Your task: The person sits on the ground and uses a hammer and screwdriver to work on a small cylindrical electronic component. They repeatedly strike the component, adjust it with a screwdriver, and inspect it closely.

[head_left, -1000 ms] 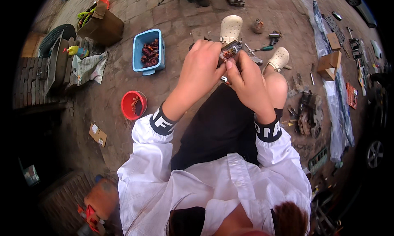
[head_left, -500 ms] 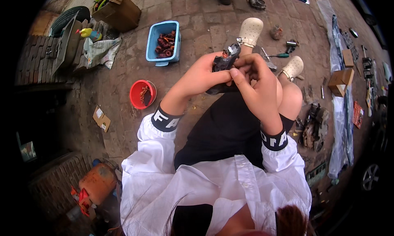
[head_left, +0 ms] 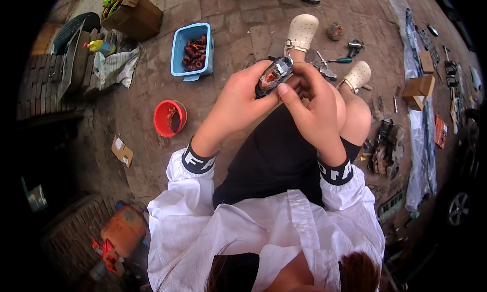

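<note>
I hold a small dark metal part (head_left: 274, 77) with shiny and copper-orange bits above my knees. My left hand (head_left: 242, 101) grips it from the left, thumb along its underside. My right hand (head_left: 314, 114) has curled fingers behind and below it, with the thumb tip at its lower right. Beyond them lie a green-handled screwdriver (head_left: 340, 60) and a dark cylindrical tool (head_left: 356, 47) near my cream clogs (head_left: 303, 30). A blue bin (head_left: 176, 58) holds several reddish-copper coiled pieces (head_left: 194, 53), and a red bucket (head_left: 160, 118) holds a few scraps.
On the left are a cardboard box (head_left: 132, 18), stacked bricks (head_left: 35, 94) and an orange metal cylinder (head_left: 123, 230). On the right are metal parts (head_left: 386, 150), cardboard boxes (head_left: 419, 93), tools along a plastic sheet (head_left: 421, 155) and a car wheel (head_left: 457, 209).
The held part has turned so its shiny, copper-coloured face shows more. My left hand has shifted slightly lower since a second ago, and my right fingers are curled deeper behind the part.
</note>
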`<state>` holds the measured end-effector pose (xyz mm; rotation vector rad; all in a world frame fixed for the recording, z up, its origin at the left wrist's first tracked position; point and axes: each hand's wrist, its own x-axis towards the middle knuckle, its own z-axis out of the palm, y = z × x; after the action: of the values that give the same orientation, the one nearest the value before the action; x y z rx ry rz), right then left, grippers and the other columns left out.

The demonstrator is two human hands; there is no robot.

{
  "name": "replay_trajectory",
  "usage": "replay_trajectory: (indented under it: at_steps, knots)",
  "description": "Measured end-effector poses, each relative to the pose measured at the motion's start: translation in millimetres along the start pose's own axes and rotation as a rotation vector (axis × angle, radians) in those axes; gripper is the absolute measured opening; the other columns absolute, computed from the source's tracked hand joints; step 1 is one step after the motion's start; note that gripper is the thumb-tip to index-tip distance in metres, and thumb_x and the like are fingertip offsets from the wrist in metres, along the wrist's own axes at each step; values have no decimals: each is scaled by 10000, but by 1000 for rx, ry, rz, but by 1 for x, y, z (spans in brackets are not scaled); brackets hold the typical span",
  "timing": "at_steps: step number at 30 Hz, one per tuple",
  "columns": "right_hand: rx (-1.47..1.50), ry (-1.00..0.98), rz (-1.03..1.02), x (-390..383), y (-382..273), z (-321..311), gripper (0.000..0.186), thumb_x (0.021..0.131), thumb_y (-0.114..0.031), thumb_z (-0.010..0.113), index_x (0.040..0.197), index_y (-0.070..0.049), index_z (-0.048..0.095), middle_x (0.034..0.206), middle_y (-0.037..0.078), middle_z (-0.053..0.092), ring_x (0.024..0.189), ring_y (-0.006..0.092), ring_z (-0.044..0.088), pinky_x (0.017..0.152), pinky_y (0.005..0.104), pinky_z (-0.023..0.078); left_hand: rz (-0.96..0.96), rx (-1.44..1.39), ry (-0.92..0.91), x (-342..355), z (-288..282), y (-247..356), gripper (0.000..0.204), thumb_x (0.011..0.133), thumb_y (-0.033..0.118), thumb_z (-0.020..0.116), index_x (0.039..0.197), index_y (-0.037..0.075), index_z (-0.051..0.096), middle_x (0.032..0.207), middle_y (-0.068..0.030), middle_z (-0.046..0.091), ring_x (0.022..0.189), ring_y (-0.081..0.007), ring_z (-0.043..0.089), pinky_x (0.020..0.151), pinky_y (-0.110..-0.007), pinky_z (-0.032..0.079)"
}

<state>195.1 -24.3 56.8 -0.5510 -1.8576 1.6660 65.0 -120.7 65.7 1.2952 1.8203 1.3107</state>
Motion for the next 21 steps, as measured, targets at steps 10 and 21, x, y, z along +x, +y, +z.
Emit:
replay_trajectory:
  at_steps: [10,21]
  knots:
    - [123,-46,79,-2,-1,0,300,918,-174,620,1123,30,544,840,15,612,737,49,565,618,184,416,307,352,173,2,-2,-2,344,704,97,743,1009,24,602,908,-134,623,891,-326,594,763,-398,484]
    - [131,-30,101,-2,-3,-3,274,931,-141,591,1114,58,548,868,44,631,739,66,586,622,193,440,326,551,169,0,1,-1,399,657,104,758,1015,40,594,911,-125,605,947,-317,577,786,-395,488]
